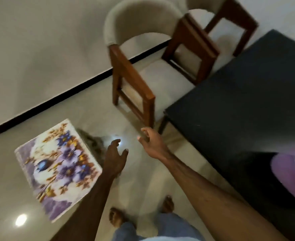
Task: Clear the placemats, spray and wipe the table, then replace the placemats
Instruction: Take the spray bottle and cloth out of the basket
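A floral placemat (58, 169) with purple flowers and gold leaves lies at the lower left, on what looks like a small stand or stack over the floor. My left hand (115, 157) hovers just right of it, fingers spread and holding nothing. My right hand (152, 143) is out in front over the floor, fingers loosely curled and empty. The dark table (238, 108) fills the right side. A purple thing (292, 173), blurred, lies on the table at the right edge.
Two wooden chairs with pale cushions (143, 70) (230, 23) stand by the table's far side near the white wall. The glossy tiled floor (143, 180) lies between placemat and table. My bare feet (117, 218) show at the bottom.
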